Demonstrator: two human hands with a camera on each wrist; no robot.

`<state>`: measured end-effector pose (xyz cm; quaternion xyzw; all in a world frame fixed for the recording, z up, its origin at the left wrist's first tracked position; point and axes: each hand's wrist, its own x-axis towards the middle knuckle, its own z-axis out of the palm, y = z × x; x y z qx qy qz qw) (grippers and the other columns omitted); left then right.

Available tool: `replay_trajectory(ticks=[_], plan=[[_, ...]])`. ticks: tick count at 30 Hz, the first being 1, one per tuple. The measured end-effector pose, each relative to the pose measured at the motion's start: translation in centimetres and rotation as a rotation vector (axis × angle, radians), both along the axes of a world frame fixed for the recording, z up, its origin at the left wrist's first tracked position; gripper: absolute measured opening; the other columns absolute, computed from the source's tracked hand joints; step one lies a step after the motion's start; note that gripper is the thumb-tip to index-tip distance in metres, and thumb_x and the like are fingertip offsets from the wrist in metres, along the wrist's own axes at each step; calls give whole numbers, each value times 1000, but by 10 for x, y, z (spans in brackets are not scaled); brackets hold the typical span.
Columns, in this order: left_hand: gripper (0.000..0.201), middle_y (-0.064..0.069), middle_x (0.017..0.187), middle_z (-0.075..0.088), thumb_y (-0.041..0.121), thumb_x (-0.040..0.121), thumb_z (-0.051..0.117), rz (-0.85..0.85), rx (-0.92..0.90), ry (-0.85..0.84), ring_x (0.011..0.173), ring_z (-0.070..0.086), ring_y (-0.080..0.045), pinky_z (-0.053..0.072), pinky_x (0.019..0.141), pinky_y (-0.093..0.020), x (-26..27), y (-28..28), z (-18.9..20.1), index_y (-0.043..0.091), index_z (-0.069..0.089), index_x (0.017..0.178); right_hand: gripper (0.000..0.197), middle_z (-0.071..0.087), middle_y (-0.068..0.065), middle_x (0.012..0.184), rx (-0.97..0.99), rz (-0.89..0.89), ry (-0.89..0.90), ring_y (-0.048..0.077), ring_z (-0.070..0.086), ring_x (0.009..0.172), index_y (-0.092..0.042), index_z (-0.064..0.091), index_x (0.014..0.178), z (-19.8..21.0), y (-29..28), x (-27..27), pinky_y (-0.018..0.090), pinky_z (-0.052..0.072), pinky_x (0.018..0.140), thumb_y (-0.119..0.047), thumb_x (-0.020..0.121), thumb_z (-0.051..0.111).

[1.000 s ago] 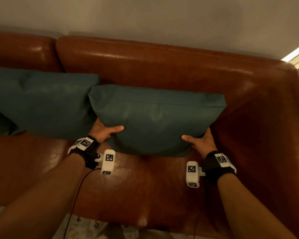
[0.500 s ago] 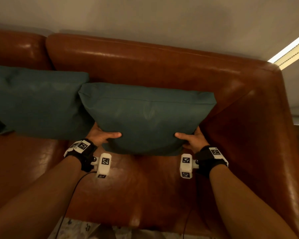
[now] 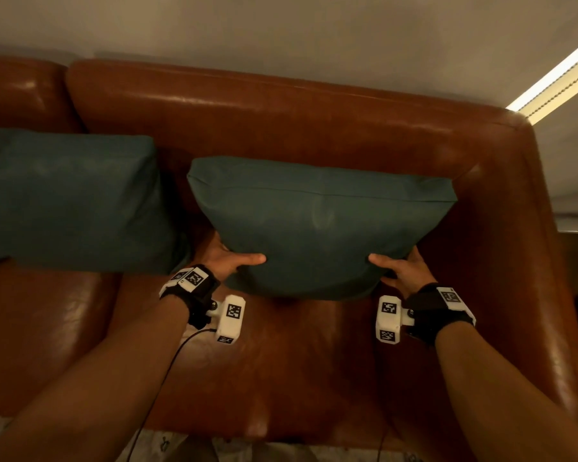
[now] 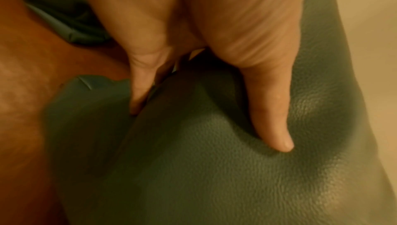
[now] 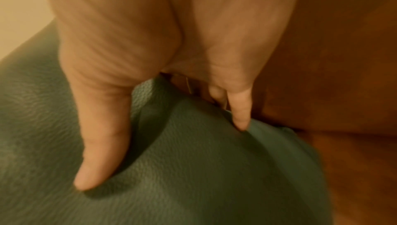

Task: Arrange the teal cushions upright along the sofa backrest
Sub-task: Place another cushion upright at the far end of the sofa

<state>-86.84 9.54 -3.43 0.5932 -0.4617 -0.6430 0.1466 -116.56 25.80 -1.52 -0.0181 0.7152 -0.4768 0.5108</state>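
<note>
Hands (image 3: 229,263) (image 3: 402,271) 2, teal cushions (image 3: 317,228) (image 3: 70,201) 2, sofa (image 3: 281,121) 1

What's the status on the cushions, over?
Left hand and right hand grip right cushion at its lower corners. Left cushion upright against backrest. Nothing in the way.

the held cushion (image 3: 317,225) now stands apart from its neighbour (image 3: 70,201) (earlier overlapping).

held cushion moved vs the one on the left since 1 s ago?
Yes. The held cushion has shifted right, toward the sofa armrest: it overlapped the left cushion before, now bare backrest shows between them. Both hands grip it.
</note>
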Motion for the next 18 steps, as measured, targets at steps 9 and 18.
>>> replay_trajectory(ticks=[9,18], plan=[[118,2,142,53,21,44,97,-61,-21,-43,126,51,-18,44,108,-45,0,-3,12,24,35,145,80,46,8,148,38,-66,77,31,45,134,-19,34,146,11,-6,12,33,46,77,1,78,72],[98,-7,148,45,38,74,79,115,-13,-3,135,44,-23,39,111,-49,57,-9,41,35,22,154,80,66,14,100,427,147,-142,30,66,90,3,54,127,-29,46,114,39,54,65,-45,68,80]])
